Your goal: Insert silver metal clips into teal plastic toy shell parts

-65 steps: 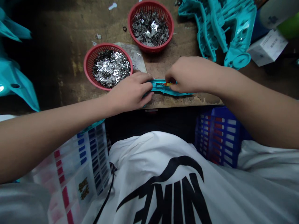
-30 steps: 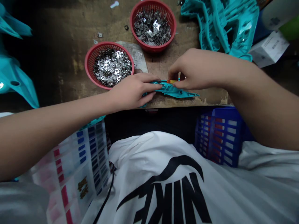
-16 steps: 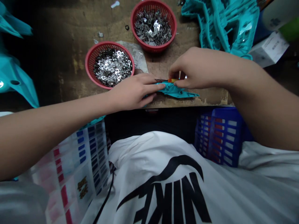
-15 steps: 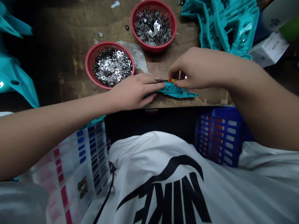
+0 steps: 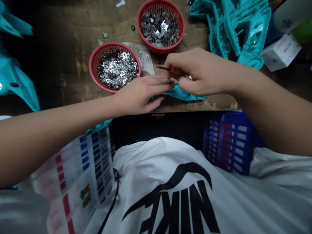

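A flat teal plastic part [image 5: 181, 95] lies at the near edge of the wooden bench [image 5: 73, 48]. My left hand [image 5: 141, 94] rests on its left end, fingers stretched out and pressing it down. My right hand [image 5: 197, 73] is closed round a small screwdriver [image 5: 168, 69] with an orange handle. The thin dark shaft points left, just above my left fingertips. Most of the handle is hidden inside my fingers.
Two red baskets of small silver metal pieces stand behind my hands, one near left [image 5: 114, 66], one further back [image 5: 159, 24]. Teal plastic housings [image 5: 231, 26] are piled at the back right, with a white box [image 5: 282, 52]. A blue crate [image 5: 229, 143] sits below the bench.
My right hand lifted the screwdriver off the teal part and moved it back and left, so the shaft now shows above my left fingers. My left hand stayed put.
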{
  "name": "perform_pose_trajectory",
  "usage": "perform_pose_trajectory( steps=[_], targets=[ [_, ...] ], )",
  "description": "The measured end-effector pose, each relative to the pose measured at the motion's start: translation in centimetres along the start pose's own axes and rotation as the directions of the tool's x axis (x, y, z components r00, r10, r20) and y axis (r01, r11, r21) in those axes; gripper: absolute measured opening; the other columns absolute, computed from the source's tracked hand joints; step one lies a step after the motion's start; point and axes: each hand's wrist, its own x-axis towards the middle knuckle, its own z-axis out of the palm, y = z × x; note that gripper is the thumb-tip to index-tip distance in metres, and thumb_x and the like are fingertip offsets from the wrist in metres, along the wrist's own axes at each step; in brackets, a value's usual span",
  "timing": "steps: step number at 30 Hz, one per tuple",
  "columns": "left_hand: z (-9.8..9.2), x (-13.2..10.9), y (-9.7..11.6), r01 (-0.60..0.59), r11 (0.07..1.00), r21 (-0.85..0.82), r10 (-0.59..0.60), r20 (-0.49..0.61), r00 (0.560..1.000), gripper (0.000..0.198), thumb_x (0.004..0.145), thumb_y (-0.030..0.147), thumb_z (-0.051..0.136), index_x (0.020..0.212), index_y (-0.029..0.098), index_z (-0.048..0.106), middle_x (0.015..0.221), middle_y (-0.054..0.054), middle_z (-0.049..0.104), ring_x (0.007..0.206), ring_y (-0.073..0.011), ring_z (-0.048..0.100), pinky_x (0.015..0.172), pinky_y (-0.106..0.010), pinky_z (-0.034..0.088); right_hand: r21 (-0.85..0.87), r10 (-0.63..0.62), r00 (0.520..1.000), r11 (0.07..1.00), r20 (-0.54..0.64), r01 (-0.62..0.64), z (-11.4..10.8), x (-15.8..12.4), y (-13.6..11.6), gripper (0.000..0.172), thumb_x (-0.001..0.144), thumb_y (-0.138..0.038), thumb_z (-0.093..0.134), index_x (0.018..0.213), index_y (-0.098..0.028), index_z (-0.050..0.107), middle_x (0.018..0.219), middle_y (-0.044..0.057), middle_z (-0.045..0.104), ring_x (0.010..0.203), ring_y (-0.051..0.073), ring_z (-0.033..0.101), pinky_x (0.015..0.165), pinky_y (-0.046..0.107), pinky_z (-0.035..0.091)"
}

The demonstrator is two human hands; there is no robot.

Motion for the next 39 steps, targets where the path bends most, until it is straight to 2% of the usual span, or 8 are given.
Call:
perform_pose_trajectory(
  steps=[7,13,18,21,23,27,32,39],
  targets=[
    [-0.6,0.3,-0.1,0.001,0.927,-0.375,-0.068,-0.167,0.984,0.037,0.118,0.043,0.08,0.145,0.026,0.098,0.135,-0.013,0.099,0.113,-0.032,0.097,0.108,-0.045,0.081,0.099,-0.121,0.987,0.986,-0.103,0.131,-0.6,-0.8,1.4,0.04,0.12,-0.054,0.061,0.133,-0.032,0.092,0.139,0.007,0.091,0.114,0.028,0.083,0.101,0.048,0.064],
    [-0.7,0.4,0.8,0.143,0.8,-0.582,-0.276,-0.147,0.95,0.03,0.118,0.054,0.088,0.127,0.029,0.103,0.12,-0.008,0.099,0.114,-0.0348,0.096,0.108,-0.049,0.081,0.158,-0.093,0.986,0.981,-0.14,0.115,-0.7,-0.7,1.7,0.046,0.122,-0.073,0.069,0.123,-0.037,0.097,0.129,0.007,0.095,0.122,0.031,0.087,0.104,0.045,0.068],
    [-0.8,0.9,1.0,0.112,0.714,-0.691,-0.284,-0.14,0.949,0.019,0.111,0.048,0.094,0.11,0.03,0.099,0.118,-0.007,0.098,0.11,-0.0316,0.093,0.103,-0.049,0.077,0.163,-0.059,0.99,0.983,-0.129,0.079,-0.3,-0.2,1.7,0.05,0.119,-0.078,0.068,0.113,-0.036,0.095,0.113,0.007,0.093,0.12,0.032,0.087,0.096,0.043,0.065],
    [-0.7,1.0,0.8,0.103,0.801,-0.59,-0.229,-0.144,0.963,0.019,0.11,0.047,0.09,0.104,0.029,0.093,0.104,-0.007,0.093,0.096,-0.0294,0.088,0.095,-0.048,0.074,0.129,-0.055,0.99,0.989,-0.13,0.072,0.0,0.1,2.2,0.053,0.118,-0.081,0.066,0.112,-0.036,0.094,0.109,0.006,0.091,0.119,0.031,0.086,0.096,0.043,0.063],
    [-0.3,0.6,1.0,0.12,0.932,-0.342,-0.171,-0.125,0.977,0.022,0.113,0.045,0.082,0.103,0.027,0.089,0.107,-0.011,0.092,0.103,-0.0347,0.09,0.104,-0.055,0.076,0.084,-0.051,0.99,0.995,-0.128,0.062,0.2,0.5,2.8,0.055,0.118,-0.083,0.064,0.115,-0.036,0.094,0.109,0.004,0.091,0.118,0.03,0.085,0.097,0.043,0.061],
    [1.3,-0.7,1.7,0.098,0.988,0.118,-0.103,0.033,0.994,0.034,0.113,0.032,0.076,0.139,0.021,0.092,0.172,-0.025,0.083,0.167,-0.0555,0.075,0.142,-0.079,0.063,-0.012,-0.014,1.0,1.0,-0.014,0.014,1.4,1.4,3.9,0.046,0.118,-0.067,0.06,0.122,-0.035,0.092,0.118,0.007,0.093,0.118,0.031,0.08,0.106,0.047,0.061],
    [2.3,-1.2,0.3,-0.03,0.986,0.162,0.001,0.176,0.984,0.069,0.106,0.033,0.09,0.174,0.025,0.081,0.19,-0.022,0.072,0.185,-0.054,0.06,0.15,-0.076,0.059,-0.078,-0.096,0.994,0.992,0.056,0.101,3.8,2.2,4.9,0.048,0.115,-0.057,0.05,0.123,-0.034,0.091,0.123,0.009,0.093,0.125,0.03,0.078,0.106,0.046,0.06],
    [0.7,-0.4,-4.2,-0.056,0.996,0.064,0.038,0.247,0.968,0.059,0.119,0.064,0.075,0.17,0.035,0.084,0.181,-0.007,0.08,0.177,-0.0395,0.065,0.152,-0.06,0.058,-0.086,-0.122,0.992,0.989,0.022,0.124,4.5,2.3,6.2,0.057,0.115,-0.069,0.049,0.127,-0.037,0.095,0.123,0.007,0.096,0.119,0.028,0.08,0.099,0.045,0.059]
  ],
)
